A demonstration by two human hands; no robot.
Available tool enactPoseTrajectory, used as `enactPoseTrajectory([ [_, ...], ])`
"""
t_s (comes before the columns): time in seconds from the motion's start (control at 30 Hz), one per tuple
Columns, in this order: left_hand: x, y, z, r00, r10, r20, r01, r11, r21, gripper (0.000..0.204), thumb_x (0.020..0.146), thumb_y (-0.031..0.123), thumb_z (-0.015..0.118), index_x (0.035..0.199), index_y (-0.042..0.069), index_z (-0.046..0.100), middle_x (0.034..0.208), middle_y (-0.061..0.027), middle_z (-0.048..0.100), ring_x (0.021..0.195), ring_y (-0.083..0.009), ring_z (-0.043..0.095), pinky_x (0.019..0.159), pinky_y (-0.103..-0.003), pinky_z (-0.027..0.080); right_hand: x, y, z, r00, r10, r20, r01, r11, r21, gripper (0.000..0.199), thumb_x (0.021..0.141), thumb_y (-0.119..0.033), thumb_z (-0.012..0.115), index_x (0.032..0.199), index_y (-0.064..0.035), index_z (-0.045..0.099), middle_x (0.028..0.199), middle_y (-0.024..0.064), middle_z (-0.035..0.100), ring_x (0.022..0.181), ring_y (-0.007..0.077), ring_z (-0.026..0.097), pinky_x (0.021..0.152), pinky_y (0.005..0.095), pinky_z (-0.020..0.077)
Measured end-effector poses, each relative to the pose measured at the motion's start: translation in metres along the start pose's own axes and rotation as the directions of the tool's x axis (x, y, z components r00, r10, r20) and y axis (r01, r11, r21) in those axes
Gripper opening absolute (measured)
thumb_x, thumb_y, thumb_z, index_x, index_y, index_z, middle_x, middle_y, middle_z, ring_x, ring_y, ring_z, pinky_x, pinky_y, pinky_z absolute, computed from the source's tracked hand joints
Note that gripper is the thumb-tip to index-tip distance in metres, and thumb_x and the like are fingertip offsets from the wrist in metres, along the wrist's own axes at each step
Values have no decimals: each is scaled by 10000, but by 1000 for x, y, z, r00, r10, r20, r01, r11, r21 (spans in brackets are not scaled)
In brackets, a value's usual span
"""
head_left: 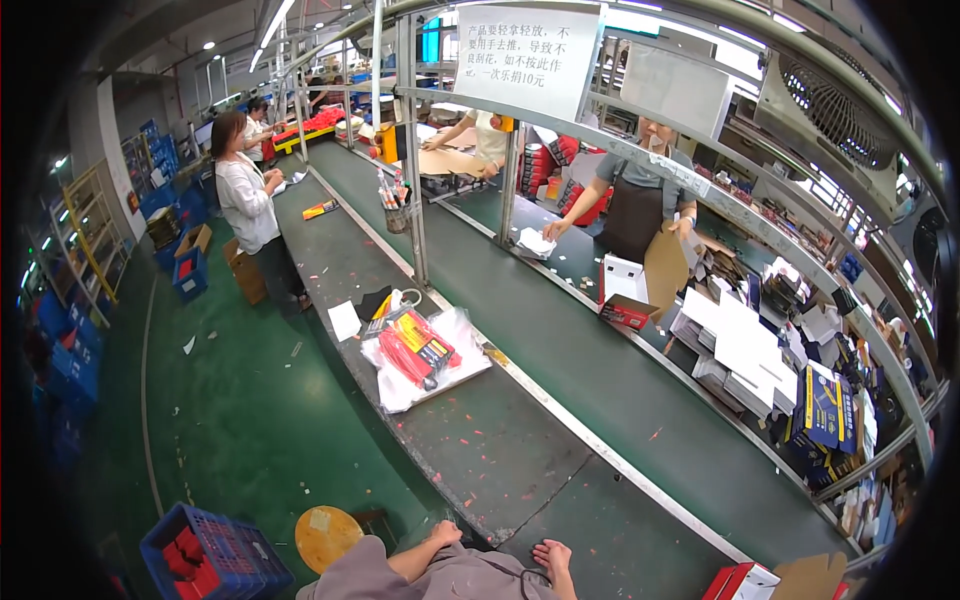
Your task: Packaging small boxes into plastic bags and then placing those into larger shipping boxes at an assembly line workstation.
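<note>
Hands [500, 550] near bench edge [470, 500] (red packets [418, 348] beyond)

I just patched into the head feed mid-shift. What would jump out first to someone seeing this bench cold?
First, the bright red and yellow packaged tools heaped on clear plastic bags in the middle of the grey bench. Next, across the green conveyor belt, a person in a dark apron folds a red and white carton. At the bottom edge, the left hand and right hand rest empty near the bench's near end.
</note>
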State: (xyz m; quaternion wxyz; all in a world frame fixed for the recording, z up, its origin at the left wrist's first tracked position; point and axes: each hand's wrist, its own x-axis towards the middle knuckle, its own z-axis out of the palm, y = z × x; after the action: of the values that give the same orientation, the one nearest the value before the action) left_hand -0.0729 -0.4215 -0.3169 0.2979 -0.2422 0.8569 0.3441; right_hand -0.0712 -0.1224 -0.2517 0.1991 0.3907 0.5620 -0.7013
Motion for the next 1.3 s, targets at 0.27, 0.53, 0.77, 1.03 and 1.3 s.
enactPoseTrajectory([
  [0.27, -11, 2, -2, 999, -12, 42, 13, 1000, -20, 293, 705, 315, 620, 931, 148, 703, 1014, -146, 660, 986, -317, 615, 875, -390, 475, -3, 14, -5, 1000, 10, -4, -9, 1000, 19, 260, 879, -78, 394, 1059, 44, 538, 866, 202, 643, 703, 279, 657, 594, 358, 555],
  [0.53, -15, -3, -1, 999, -32, 6, 32, 999, -32, 256, 736, 348, 656, 871, 135, 700, 954, -127, 675, 937, -282, 631, 818, -368, 482, -7, 14, -6, 1000, -11, 4, 11, 1000, 17, 250, 884, -88, 379, 1045, 25, 533, 849, 176, 642, 682, 251, 647, 579, 348, 549],
  [0.77, -27, 4, -6, 999, -36, 7, 37, 999, -39, 260, 732, 342, 648, 882, 136, 701, 976, -132, 671, 946, -294, 628, 832, -374, 480, -5, 19, -9, 1000, 10, -4, -10, 1000, 14, 221, 885, -77, 397, 1023, 15, 542, 836, 169, 644, 669, 248, 647, 567, 343, 544],
  [1.03, -29, -1, -1, 1000, -27, -7, 27, 998, -56, 274, 719, 321, 628, 901, 131, 703, 968, -143, 672, 938, -307, 634, 833, -393, 490, -3, 27, -16, 1000, 18, 0, -18, 1000, -22, 220, 886, -86, 404, 1010, 24, 548, 828, 189, 653, 653, 260, 657, 536, 335, 535],
  [1.3, -17, 1, 17, 991, 30, -131, -34, 999, -30, 248, 739, 293, 586, 843, 85, 673, 875, -175, 659, 854, -356, 632, 743, -429, 502, 1, 18, -22, 1000, 3, 31, -1, 999, -40, 205, 880, -132, 470, 1005, 14, 540, 799, 155, 657, 621, 229, 656, 501, 285, 505],
])
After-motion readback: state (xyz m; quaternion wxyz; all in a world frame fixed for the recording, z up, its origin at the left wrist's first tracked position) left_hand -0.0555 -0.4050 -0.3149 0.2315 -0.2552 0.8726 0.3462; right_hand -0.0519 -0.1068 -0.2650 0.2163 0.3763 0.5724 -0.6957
